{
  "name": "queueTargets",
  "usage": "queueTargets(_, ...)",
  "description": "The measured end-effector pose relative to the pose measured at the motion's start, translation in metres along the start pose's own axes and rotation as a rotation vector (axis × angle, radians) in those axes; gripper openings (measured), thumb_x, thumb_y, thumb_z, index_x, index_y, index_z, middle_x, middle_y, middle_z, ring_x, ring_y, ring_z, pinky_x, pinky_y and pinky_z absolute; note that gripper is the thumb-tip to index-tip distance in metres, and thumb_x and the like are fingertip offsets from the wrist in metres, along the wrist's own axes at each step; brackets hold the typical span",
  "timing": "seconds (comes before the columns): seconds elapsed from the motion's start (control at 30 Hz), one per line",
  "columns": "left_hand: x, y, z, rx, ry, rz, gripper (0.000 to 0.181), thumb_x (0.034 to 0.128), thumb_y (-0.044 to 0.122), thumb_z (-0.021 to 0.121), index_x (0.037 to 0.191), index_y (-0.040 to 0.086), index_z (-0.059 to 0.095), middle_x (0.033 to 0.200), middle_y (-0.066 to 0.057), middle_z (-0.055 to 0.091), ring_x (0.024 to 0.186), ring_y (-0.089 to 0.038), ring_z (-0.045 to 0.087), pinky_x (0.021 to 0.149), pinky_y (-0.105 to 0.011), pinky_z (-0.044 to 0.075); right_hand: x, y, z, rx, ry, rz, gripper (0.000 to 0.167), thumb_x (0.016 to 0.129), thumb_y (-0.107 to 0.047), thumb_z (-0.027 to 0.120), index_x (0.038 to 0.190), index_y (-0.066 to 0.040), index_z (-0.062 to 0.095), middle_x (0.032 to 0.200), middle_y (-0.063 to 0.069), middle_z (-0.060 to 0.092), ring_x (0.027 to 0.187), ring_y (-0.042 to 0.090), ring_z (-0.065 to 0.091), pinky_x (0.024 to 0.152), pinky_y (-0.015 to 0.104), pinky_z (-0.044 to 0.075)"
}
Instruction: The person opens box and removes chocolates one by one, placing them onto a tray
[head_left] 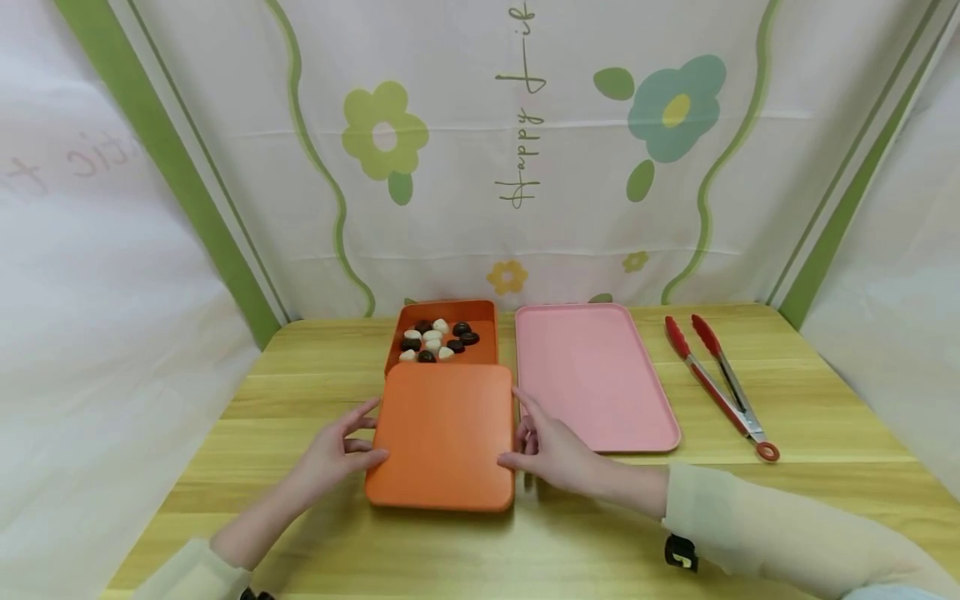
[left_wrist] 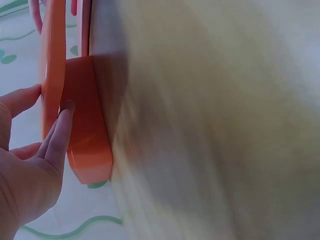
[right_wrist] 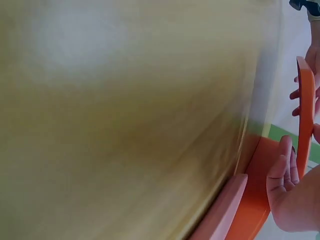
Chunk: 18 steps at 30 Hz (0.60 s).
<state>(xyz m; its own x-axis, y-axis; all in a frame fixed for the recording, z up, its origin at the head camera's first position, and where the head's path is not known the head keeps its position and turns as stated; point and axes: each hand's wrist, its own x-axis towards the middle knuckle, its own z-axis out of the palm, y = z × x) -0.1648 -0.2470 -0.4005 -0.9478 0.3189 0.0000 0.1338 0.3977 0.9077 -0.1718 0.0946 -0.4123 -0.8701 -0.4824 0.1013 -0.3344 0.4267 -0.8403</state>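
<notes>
Nearest the camera is the cream right sleeve [head_left: 780, 525], and beyond it the orange lid [head_left: 446, 437] is held above the table [head_left: 322, 550], hiding the near part of the orange box [head_left: 487, 333]. The left hand [head_left: 333, 450] pinches the lid at its left edge, thumb on top and fingers lower; the right hand [head_left: 555, 450] pinches the opposite edge the same way. Whether the lid touches the box, I cannot tell.

A matched hold from both sides seems sound: lifting evenly should keep the lid from tipping, and fingers are best kept out from between lid and box rim. A knock to the box could shift the white pebbles [head_left: 432, 336] and black pebbles [head_left: 469, 338] inside it, so the box deserves a steady, unhurried motion.

The pink tray [head_left: 592, 375] lies just right of the box, so the right elbow and wrist need care there. Red-handled tongs [head_left: 717, 393] lie farther right of the box, spread apart; patterned cloth [head_left: 450, 233] hangs behind it.
</notes>
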Motion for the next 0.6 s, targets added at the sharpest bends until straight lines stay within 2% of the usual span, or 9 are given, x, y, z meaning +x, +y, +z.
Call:
queueTargets(0.2,-0.008,-0.007,0.006,0.123,-0.017,0.020,0.081,0.0814,0.007,0.079,0.147,-0.007,0.033,0.116,-0.021,0.059,0.091,-0.024,0.065,0.077,-0.030,0.054,-0.009,0.004,0.004,-0.014,-0.029,-0.006,0.096,0.084,-0.024,0.079,0.153,0.001,0.016,0.087,-0.002,0.057,0.065,0.011,0.054,0.058,0.026,0.048)
queueTargets(0.4,-0.012,-0.009,0.009,0.158,-0.016,0.006,0.082,0.0785,0.012,0.082,0.145,-0.006,0.037,0.112,-0.015,0.063,0.089,-0.020,0.061,0.072,-0.028,0.053,-0.014,0.007,0.009,0.051,-0.057,0.008,0.095,0.085,-0.020,0.077,0.153,0.002,0.014,0.086,0.001,0.058,0.061,0.012,0.056,0.051,0.026,0.047)
queueTargets(0.6,-0.012,-0.015,0.009,0.207,-0.042,-0.008,0.083,0.0783,0.015,0.083,0.144,-0.009,0.038,0.108,-0.013,0.064,0.082,-0.016,0.060,0.071,-0.027,0.050,-0.015,0.007,0.014,0.110,-0.091,0.057,0.094,0.086,-0.017,0.076,0.153,0.004,0.012,0.086,0.003,0.057,0.061,0.014,0.058,0.051,0.025,0.047)
